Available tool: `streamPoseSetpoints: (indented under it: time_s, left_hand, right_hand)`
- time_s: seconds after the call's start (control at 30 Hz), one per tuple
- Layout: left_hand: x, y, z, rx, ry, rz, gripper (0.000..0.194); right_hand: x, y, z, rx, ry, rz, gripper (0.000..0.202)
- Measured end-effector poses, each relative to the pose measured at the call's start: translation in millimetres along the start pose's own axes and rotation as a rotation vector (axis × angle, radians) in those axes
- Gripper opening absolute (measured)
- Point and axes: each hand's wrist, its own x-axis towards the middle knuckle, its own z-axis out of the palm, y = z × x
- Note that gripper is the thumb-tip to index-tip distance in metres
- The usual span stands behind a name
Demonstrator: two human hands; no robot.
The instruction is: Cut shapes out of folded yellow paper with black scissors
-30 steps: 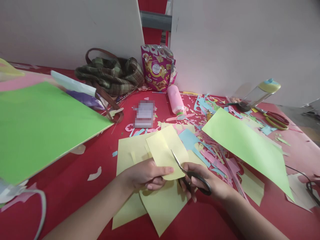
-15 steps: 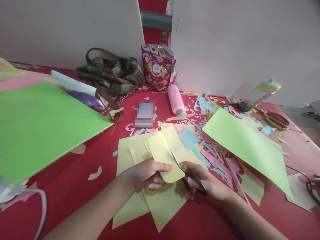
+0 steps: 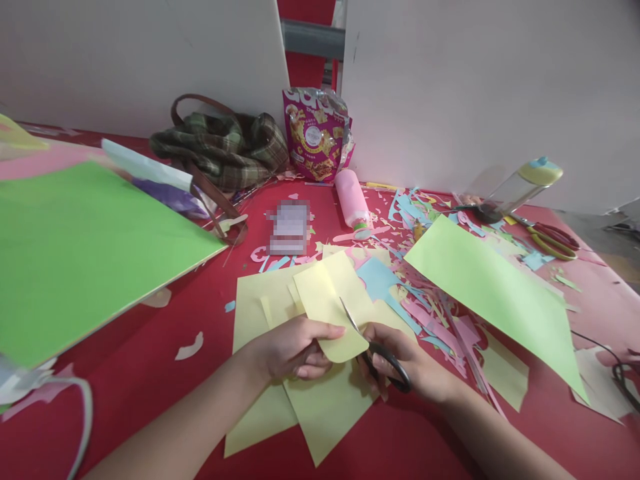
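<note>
Between thumb and fingers, my left hand (image 3: 303, 350) pinches a pale yellow sheet of paper (image 3: 333, 287) by its lower left edge. The sheet's near corner is rounded. My right hand (image 3: 395, 357) grips black-handled scissors (image 3: 393, 367) at the sheet's right side. One blade (image 3: 350, 315) lies over the paper's face; the other is hidden beneath it. Under both hands, more yellow sheets (image 3: 270, 413) lie overlapping on the red table (image 3: 200, 400).
Blue and pink paper scraps (image 3: 425, 320) are strewn right of my hands. Light green paper (image 3: 493, 287) lies beyond them; a large green sheet (image 3: 100, 247) is at left. Behind stand a pink bottle (image 3: 350, 197), a snack bag (image 3: 317, 137) and a plaid bag (image 3: 225, 147). Other scissors (image 3: 550, 240) lie far right.
The yellow sheet's rounded near corner has shifted up very slightly, and the scissor handles have moved a little left. Both hands stay nearly in place.
</note>
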Motion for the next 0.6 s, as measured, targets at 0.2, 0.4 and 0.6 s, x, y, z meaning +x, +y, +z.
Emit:
streamPoseSetpoints:
  time_s: [0.2, 0.4, 0.6]
  left_hand:
    - [0.3, 0.5, -1.9, 0.003, -0.024, -0.010, 0.016]
    - [0.8, -1.3, -3.9, -0.008, -0.009, 0.003, 0.010]
    - [-0.2, -0.3, -3.9, -0.033, -0.050, -0.019, 0.015]
  right_hand:
    - [0.1, -2.3, 1.7, -0.003, 0.010, -0.008, 0.028]
    - [-0.4, 2.6, -0.9, 0.014, -0.014, 0.004, 0.029]
    - [-0.4, -3.1, 2.1, 0.002, -0.008, -0.016, 0.031]
